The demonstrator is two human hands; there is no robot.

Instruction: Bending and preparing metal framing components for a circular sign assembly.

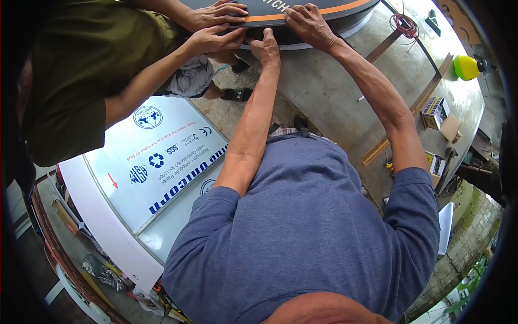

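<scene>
bare skin (324, 311) and blue-grey shirt (313, 216) closest, dark panel (261, 7) out at arm's length

with the left hand (265, 49), sets a raised thumb against the near edge of the panel, fingers tucked into shadow; cannot tell how narrow a grip behind it. with the right hand (310, 24), just to the right, lays bent fingers over the orange stripe (340, 11) along the same edge; cannot tell how narrow underneath. just left of the left hand, a co-worker's hands (218, 15), also at that edge. below the right hand's grip, a pale lower layer (353, 28). left of the grip and nearer the body, a printed pale sheet (189, 135). right of the grip, well apart, a reddish coil (403, 24); farther right, a yellow-green container (465, 67).
</scene>
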